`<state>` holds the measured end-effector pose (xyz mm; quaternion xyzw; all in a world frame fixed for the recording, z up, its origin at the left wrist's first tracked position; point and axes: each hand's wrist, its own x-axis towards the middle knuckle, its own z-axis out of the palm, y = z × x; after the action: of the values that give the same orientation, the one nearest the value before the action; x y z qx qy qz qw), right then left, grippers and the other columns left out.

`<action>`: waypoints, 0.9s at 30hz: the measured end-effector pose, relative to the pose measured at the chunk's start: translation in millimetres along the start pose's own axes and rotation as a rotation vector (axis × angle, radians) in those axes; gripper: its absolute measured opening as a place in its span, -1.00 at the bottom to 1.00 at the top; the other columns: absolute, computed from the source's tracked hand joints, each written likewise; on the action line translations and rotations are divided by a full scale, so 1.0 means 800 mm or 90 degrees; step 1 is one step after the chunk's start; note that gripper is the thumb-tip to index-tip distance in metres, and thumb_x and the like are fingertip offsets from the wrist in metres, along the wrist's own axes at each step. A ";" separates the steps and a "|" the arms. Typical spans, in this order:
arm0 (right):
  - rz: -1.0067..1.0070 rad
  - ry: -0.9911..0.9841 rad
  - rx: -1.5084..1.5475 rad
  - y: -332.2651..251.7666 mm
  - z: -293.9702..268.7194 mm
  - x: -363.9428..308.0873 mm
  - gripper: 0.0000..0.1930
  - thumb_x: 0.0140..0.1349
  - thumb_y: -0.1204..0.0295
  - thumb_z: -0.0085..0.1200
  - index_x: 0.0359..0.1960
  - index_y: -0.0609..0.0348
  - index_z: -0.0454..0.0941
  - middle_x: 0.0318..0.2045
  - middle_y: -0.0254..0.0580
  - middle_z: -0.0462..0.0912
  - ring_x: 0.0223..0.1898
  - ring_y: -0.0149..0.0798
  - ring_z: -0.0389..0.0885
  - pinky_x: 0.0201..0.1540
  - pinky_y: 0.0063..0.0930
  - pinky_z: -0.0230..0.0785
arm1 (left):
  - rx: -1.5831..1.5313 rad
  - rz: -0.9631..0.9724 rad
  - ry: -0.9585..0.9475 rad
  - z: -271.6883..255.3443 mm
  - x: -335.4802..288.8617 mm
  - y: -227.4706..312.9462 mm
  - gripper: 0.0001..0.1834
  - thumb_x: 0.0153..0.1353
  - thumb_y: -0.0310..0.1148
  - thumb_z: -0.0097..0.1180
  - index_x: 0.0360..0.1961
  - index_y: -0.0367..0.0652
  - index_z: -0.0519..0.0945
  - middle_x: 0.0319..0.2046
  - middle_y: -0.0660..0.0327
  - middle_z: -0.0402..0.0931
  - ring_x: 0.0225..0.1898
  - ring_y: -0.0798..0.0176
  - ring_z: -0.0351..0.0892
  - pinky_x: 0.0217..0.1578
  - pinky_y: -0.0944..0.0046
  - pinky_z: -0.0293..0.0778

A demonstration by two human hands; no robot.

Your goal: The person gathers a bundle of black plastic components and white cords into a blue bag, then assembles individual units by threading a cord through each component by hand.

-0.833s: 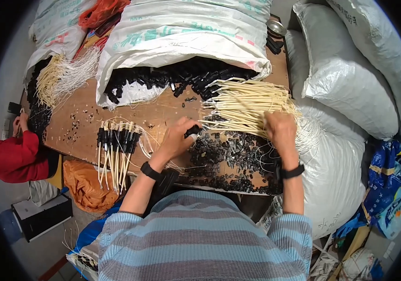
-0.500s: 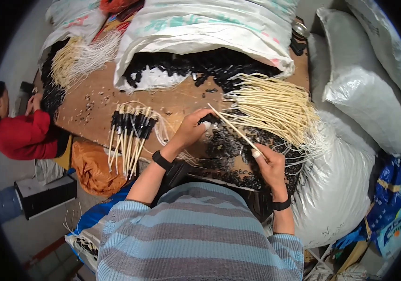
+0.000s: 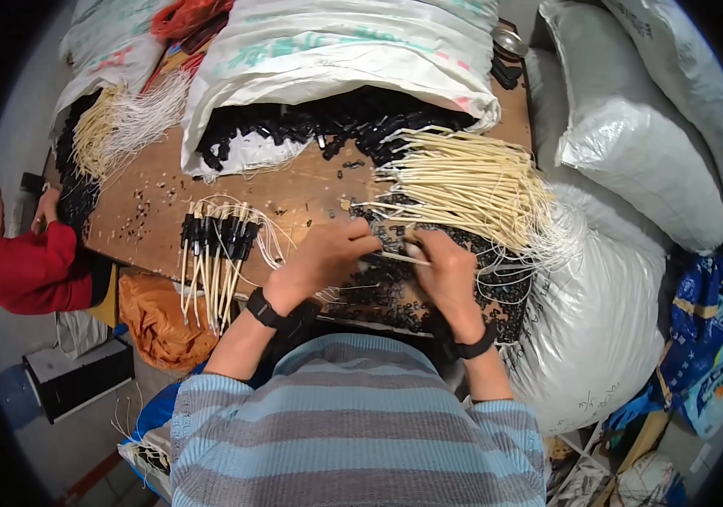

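Observation:
Above the table's front part my two hands are close together. My right hand (image 3: 450,279) is closed around a thin cream rod (image 3: 403,258), whose visible length runs left to my left hand (image 3: 323,255). The fingers of my left hand are pinched together at the rod's other end; whatever else they hold is hidden. Small black bits (image 3: 382,291) lie scattered beneath both hands. Just beyond the right hand a thick bundle of cream rods (image 3: 471,186) with thin white wires fans out. Left of my left hand, several rods with black plastic sleeves (image 3: 218,237) lie in a row.
A white woven sack (image 3: 336,59) spills black plastic pieces (image 3: 268,127) at the back. Another rod bundle (image 3: 95,139) lies far left, near a person in red (image 3: 36,266). Full white sacks (image 3: 602,321) stand at the right. An orange bag (image 3: 158,321) sits below the table's left edge.
My hands have come together, the right moving left and the left turning palm-down. The rod, slanted and mostly exposed before, now shows only a short length between them. The view has shifted slightly.

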<state>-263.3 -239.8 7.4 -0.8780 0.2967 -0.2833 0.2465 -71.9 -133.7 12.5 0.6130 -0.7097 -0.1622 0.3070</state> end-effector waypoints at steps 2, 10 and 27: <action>-0.007 -0.060 -0.047 -0.007 0.019 0.002 -0.83 0.03 0.54 0.23 -0.30 0.14 0.60 -0.27 -0.11 0.64 -0.42 -0.07 0.61 -0.39 -0.34 0.46 | 0.070 0.023 0.009 0.011 0.003 0.026 -0.63 -0.16 -0.49 0.29 -0.23 -0.10 0.54 -0.43 0.18 0.46 -0.39 0.03 0.53 -0.43 0.15 0.47; 0.202 -0.095 0.897 0.005 -0.042 0.005 -0.80 0.24 0.39 0.11 -0.55 0.10 0.52 -0.35 -0.19 0.65 -0.57 -0.59 0.43 -0.52 -0.66 0.32 | -0.099 -0.458 0.107 0.018 -0.056 -0.057 -0.79 0.23 -0.44 -0.09 -0.18 -0.20 0.56 -0.50 0.16 0.58 -0.51 0.24 0.55 -0.44 0.28 0.45; 0.015 -0.050 0.078 -0.019 0.034 -0.003 -0.87 0.10 0.47 0.19 -0.29 0.12 0.65 -0.64 -0.11 0.58 -0.64 -0.20 0.58 -0.55 -0.43 0.36 | -0.057 -0.304 0.086 0.029 -0.032 -0.012 -0.53 -0.08 -0.65 -0.03 -0.06 -0.16 0.54 -0.14 0.04 0.57 -0.04 -0.08 0.51 -0.02 0.09 0.43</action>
<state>-241.3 -220.1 -3.9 -0.8681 0.2796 -0.2635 0.3143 -77.5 -114.1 -17.2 0.7585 -0.5148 -0.2197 0.3336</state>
